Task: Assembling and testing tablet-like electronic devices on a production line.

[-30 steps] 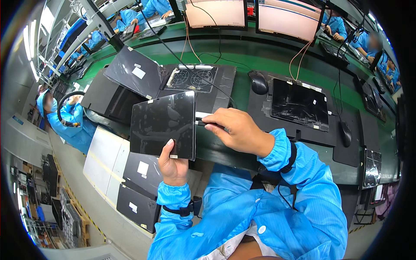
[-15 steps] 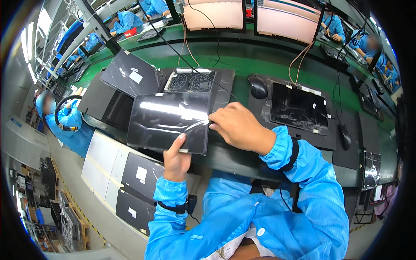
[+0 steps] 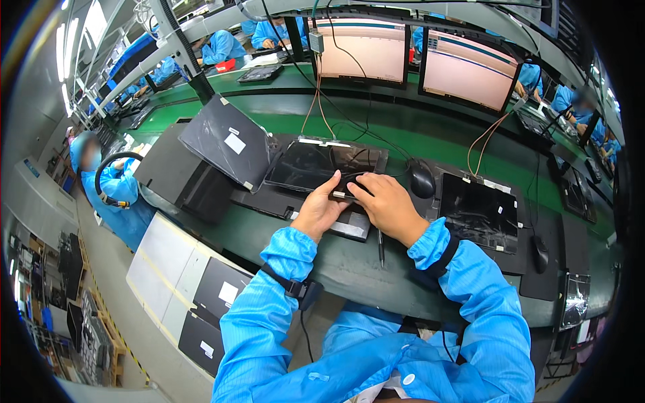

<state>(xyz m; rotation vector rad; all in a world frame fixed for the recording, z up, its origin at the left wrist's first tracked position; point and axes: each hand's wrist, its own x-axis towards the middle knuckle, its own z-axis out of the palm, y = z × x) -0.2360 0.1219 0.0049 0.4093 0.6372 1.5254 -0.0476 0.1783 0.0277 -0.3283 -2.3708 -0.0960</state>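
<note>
A thin black display panel [image 3: 316, 161] with a glossy film lies low over the dark work mat in front of me, its far edge near some thin cables. My left hand [image 3: 324, 211] is closed at its near edge, thumb on top and fingers beneath. Beside it, my right hand [image 3: 390, 209] pinches at the same edge, fingertips close to the left thumb; what sits between them is too small and covered to make out. A dark pen [image 3: 381, 250] lies on the bench just below my right hand.
A black mouse [image 3: 422, 178] sits right of the panel, and a second black panel [image 3: 478, 211] lies beyond it. At left, a labelled black panel [image 3: 225, 144] leans on dark blocks [image 3: 168, 171]. Two monitors [image 3: 363, 50] stand behind. A co-worker [image 3: 114, 181] is at far left.
The display panel has gone from being held up at the left to lying low over the mat, farther away. Both hands have come together at its near edge. The pen is now in sight.
</note>
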